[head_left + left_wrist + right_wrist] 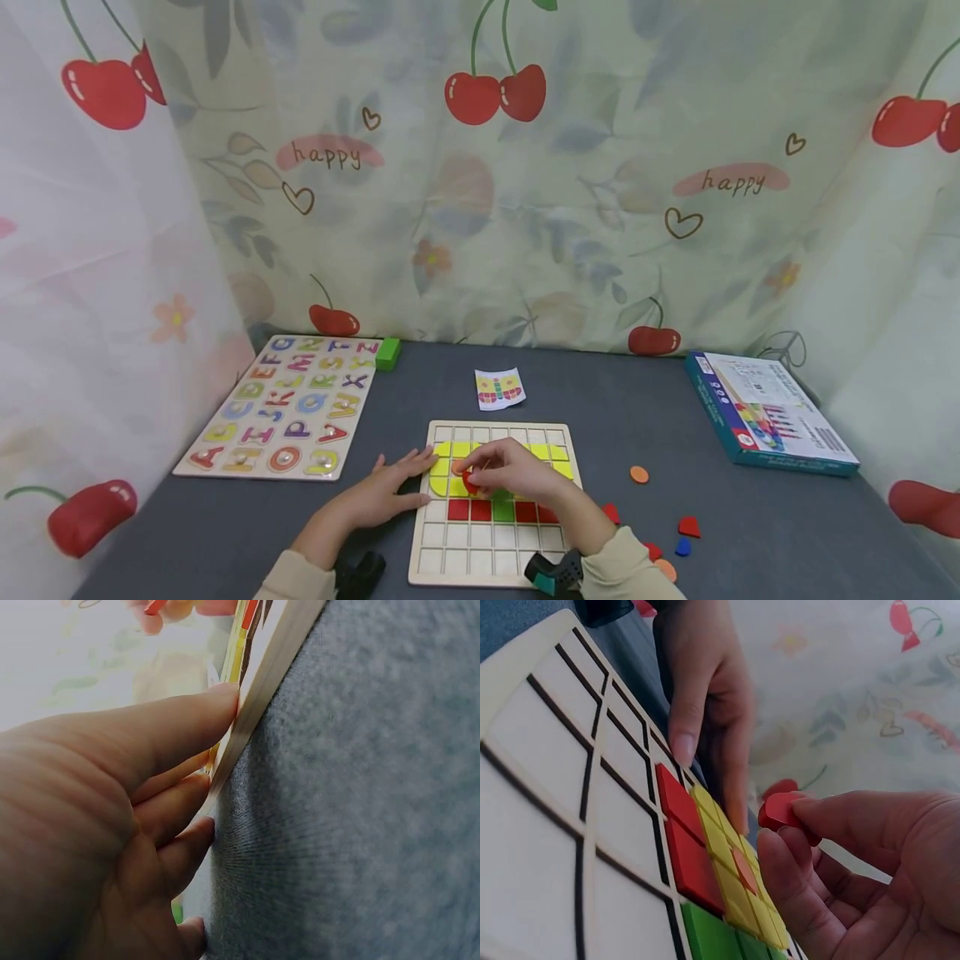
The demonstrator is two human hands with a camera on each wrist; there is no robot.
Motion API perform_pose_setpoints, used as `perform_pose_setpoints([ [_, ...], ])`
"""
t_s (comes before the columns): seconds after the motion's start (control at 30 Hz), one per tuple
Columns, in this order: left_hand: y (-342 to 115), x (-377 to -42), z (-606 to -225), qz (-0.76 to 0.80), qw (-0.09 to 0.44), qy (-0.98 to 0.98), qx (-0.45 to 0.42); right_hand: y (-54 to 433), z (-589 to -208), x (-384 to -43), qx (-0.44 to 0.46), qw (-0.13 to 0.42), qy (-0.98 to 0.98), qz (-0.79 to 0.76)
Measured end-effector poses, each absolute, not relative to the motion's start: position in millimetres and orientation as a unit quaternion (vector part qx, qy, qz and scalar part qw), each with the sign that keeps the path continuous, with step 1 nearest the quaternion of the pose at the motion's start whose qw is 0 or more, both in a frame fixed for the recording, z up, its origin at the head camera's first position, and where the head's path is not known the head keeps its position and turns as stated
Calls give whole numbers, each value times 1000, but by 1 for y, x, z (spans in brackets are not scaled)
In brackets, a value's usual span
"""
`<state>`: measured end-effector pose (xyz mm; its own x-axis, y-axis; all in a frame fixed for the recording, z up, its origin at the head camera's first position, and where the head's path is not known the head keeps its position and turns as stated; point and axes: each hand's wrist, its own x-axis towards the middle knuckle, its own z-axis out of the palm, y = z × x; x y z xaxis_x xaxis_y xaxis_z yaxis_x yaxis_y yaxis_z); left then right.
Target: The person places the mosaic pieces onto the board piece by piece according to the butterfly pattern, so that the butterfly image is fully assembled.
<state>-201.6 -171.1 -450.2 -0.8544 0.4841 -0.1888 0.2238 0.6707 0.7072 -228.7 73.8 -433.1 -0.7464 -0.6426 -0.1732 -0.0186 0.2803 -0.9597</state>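
Observation:
A wooden grid board [433, 560] lies on the dark tabletop with yellow, red and green tiles in its upper and middle rows. At its left edge my left hand [371, 497] rests with extended fingers; in the left wrist view the thumb [187, 724] touches the board's side. Over the yellow rows, my right hand [517, 473] pinches a small red piece with a rounded edge [778, 810] between thumb and finger, off the board. An orange piece [744, 870] sits among the yellow tiles. Green tiles [712, 934] adjoin the red tiles [694, 862].
Behind the board lies a paper card with a butterfly pattern [499, 389]. To the left are an alphabet board [251, 417] and a green block [387, 354]. Loose pieces, including an orange disc [639, 474] and a blue piece [683, 547], lie right, near a flat box [772, 417].

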Motion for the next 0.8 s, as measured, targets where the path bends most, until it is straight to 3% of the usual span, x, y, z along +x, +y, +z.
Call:
perform_pose_setpoints([
  [0.53, -171, -199, -450, 353, 168, 897, 205, 36, -442, -216, -225, 261, 776, -529],
  [0.8, -171, -199, -450, 348, 167, 900, 204, 30, -444, -215, -269, 194, 838, -433],
])
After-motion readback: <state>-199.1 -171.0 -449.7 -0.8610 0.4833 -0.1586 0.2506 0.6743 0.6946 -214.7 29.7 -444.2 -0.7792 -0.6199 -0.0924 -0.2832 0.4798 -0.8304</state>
